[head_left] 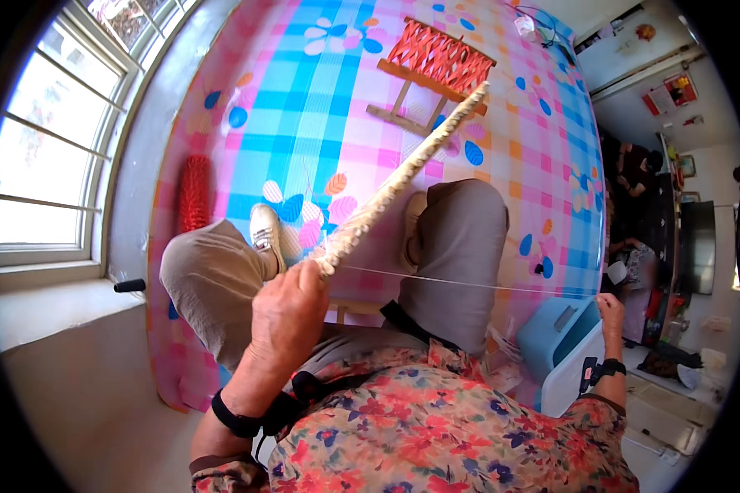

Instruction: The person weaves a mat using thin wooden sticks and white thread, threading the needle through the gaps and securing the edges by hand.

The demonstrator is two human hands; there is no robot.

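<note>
My left hand (289, 314) is closed around the near end of a long, cream-coloured, ridged strand (407, 170). The strand slants away to the upper right as a straight length, its exact kind unclear. From beside its near end, a thin white thread (469, 283) runs almost level across my lap. Far out to the right, my right hand (610, 316) pinches the thread's other end between closed fingers, above a light-blue plastic bin (543, 333). In the picture the strand's far tip overlaps a low wooden frame (423, 78) laced with red strips; whether they touch, I cannot tell.
A checked, flowered sheet (296, 99) covers the surface under my feet. Along its left edge lies a red, rough-textured roll (194, 193), near a barred window (53, 140). A white lid-like panel (569, 378) leans by the bin. Other people (635, 172) sit at the far right.
</note>
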